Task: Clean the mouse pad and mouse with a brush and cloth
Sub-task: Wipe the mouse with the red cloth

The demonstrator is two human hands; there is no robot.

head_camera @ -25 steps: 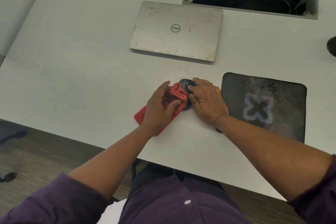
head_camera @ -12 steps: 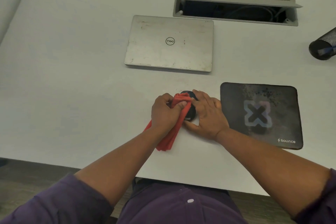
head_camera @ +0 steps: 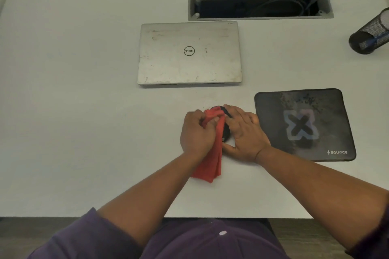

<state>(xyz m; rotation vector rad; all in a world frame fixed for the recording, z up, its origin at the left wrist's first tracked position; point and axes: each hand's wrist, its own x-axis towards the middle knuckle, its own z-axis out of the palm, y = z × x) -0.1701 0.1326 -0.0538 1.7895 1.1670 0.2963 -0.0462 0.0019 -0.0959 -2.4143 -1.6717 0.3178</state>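
Observation:
A black mouse sits on the white desk, mostly hidden between my hands. My left hand grips a red cloth and presses its bunched top over the mouse, while the rest of the cloth hangs toward the desk's front edge. My right hand holds the mouse from the right side, thumb under its near end. Just right of that hand lies a dark mouse pad with a pale X logo and dusty specks near its top. No brush is visible.
A closed silver laptop lies beyond the hands. Behind it an open cable hatch is sunk into the desk. A black mesh pen cup lies at the right edge.
My left hand has closed into a fist on the cloth and drawn it over the mouse's top. The cloth now trails toward me instead of lying spread at the left. The camera tilted up.

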